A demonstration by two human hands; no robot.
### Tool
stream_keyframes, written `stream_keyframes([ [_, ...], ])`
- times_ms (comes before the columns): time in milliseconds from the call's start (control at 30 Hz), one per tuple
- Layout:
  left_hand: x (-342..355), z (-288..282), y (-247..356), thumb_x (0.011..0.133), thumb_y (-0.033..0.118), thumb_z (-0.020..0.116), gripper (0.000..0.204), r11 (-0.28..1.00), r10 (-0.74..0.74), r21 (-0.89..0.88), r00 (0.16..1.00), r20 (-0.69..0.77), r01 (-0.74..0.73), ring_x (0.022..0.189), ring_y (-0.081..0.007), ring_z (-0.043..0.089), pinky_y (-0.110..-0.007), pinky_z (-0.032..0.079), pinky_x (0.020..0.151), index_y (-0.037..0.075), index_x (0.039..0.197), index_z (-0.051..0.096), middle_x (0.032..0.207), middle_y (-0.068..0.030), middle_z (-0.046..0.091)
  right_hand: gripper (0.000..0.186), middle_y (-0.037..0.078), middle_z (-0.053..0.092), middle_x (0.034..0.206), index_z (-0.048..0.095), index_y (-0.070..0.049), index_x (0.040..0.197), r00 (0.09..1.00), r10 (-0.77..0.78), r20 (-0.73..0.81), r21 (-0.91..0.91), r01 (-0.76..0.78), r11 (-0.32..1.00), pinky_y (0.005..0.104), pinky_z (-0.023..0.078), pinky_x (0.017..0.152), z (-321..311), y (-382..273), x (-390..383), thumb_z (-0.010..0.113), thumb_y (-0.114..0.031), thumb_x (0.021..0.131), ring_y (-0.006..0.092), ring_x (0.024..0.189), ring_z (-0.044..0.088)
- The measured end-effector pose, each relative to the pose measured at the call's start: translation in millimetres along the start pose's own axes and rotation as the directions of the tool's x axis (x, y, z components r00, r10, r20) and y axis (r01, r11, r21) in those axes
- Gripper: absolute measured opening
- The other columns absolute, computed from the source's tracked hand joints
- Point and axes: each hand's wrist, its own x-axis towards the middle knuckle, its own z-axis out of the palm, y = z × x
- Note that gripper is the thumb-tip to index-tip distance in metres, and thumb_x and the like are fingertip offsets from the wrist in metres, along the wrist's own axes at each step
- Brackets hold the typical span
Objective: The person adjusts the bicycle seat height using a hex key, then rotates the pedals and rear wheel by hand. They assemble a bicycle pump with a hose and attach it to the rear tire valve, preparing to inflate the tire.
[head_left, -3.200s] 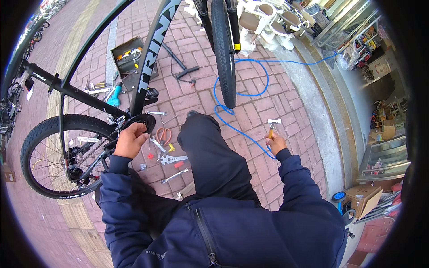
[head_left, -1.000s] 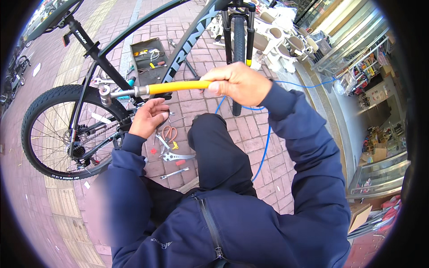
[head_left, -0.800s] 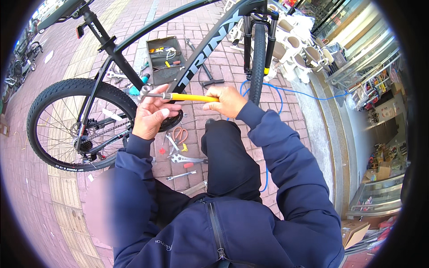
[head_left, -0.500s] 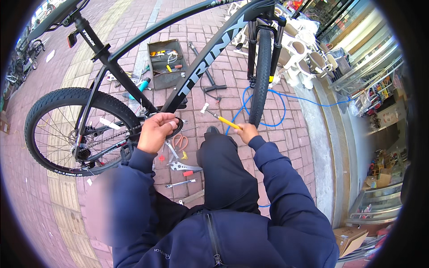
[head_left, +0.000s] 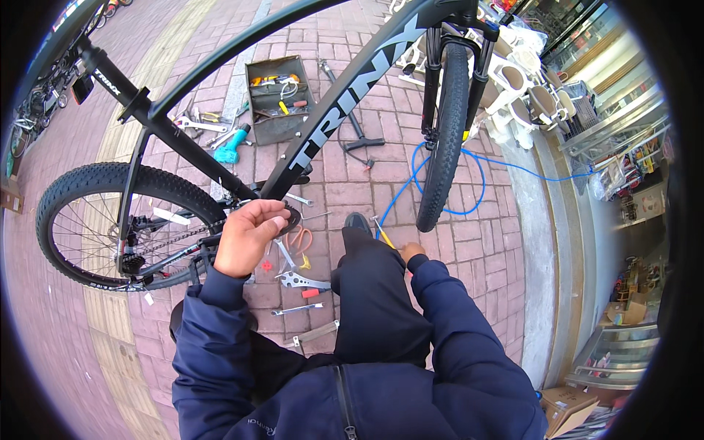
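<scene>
A black mountain bike [head_left: 345, 95] stands in front of me. My left hand [head_left: 251, 238] is at its crank area, fingers curled and thumb pressed against them, beside the dark crank [head_left: 292, 218]. Whatever those fingers pinch, if anything, is hidden. My right hand [head_left: 413, 251] is closed round the yellow handle of a small hammer [head_left: 387, 238], held low just right of my knee. The hammer's head points away from me, toward the front wheel [head_left: 446, 139].
Orange-handled scissors [head_left: 299, 240], wrenches [head_left: 283, 253] and a perforated metal tool [head_left: 302, 281] lie on the brick paving. Beyond the frame are an open toolbox [head_left: 280, 121], a teal power tool [head_left: 233, 145] and a T-handled pump [head_left: 361, 141]. A blue hose [head_left: 480, 183] loops behind the front wheel.
My right hand has lowered the hammer, bringing its head down beside my shoe. The left hand stays by the crank, fingers still curled. The whole view has shifted slightly.
</scene>
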Motion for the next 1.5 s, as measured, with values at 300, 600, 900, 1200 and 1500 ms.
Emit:
stream_keyframes([
  [300, 13.6, -37.7, 26.9, 0.098, 0.007, 0.062, 0.03, 0.982, 0.174, 0.107, 0.961, -0.216, -0.154, 0.101, -0.0143, 0.07, -0.025, 0.054, 0.083, -0.003, 0.126, 0.065, 0.118, -0.0088, 0.072, 0.047, 0.022, 0.072, 0.124, 0.062, 0.008, 0.131, 0.796, -0.593, -0.118, 0.57, 0.544, 0.616, 0.0357, 0.054, 0.098, -208.9, -167.8, -55.6, 0.068, -0.025, 0.097, 0.0271, 0.113, 0.07],
  [600, 20.8, -89.3, 22.6, 0.089, 0.015, 0.071, 0.033, 0.894, 0.391, 0.404, 0.774, -0.498, -0.192, 0.094, -0.0208, 0.07, -0.031, 0.054, 0.083, -0.007, 0.114, 0.071, 0.103, -0.0149, 0.074, 0.035, 0.021, 0.075, 0.111, 0.066, 0.005, 0.123, 0.651, -0.739, -0.176, 0.489, 0.709, 0.508, 0.0366, 0.055, 0.091, -228.5, -325.4, -70.4, 0.066, -0.018, 0.097, 0.0299, 0.104, 0.073],
  [900, 31.6, -89.0, 20.0, 0.085, 0.019, 0.069, 0.048, 0.867, 0.41, 0.472, 0.771, -0.487, -0.163, 0.111, -0.0403, 0.069, -0.042, 0.053, 0.096, -0.011, 0.123, 0.065, 0.115, -0.0298, 0.071, 0.029, 0.027, 0.07, 0.098, 0.068, 0.002, 0.116, 0.621, -0.779, -0.089, 0.137, 0.782, 0.608, 0.051, 0.052, 0.088, -165.2, -357.3, -49.9, 0.064, -0.018, 0.096, 0.0454, 0.1, 0.067],
  [1200, 40.5, -98.2, 21.4, 0.091, 0.012, 0.069, 0.041, 0.906, 0.345, 0.382, 0.841, -0.417, -0.182, 0.097, -0.0214, 0.07, -0.034, 0.055, 0.084, -0.014, 0.123, 0.062, 0.11, -0.0163, 0.074, 0.03, 0.026, 0.07, 0.1, 0.07, 0.003, 0.107, 0.617, -0.769, -0.169, 0.114, 0.787, 0.606, 0.05, 0.053, 0.089, -162.3, -379.1, -63.2, 0.072, -0.022, 0.09, 0.0447, 0.099, 0.067],
  [1500, 49.0, -85.8, -9.2, 0.082, 0.021, 0.07, 0.015, 0.47, 0.234, 0.841, 0.881, -0.411, 0.268, 0.082, -0.041, 0.072, -0.049, 0.059, 0.078, 0.008, 0.087, 0.076, 0.083, -0.0193, 0.073, 0.037, 0.024, 0.069, 0.108, 0.068, 0.005, 0.111, 0.545, -0.824, -0.155, 0.031, 0.836, 0.547, 0.0496, 0.052, 0.093, -169.7, -382.9, -92.6, 0.076, -0.021, 0.085, 0.0433, 0.106, 0.065],
])
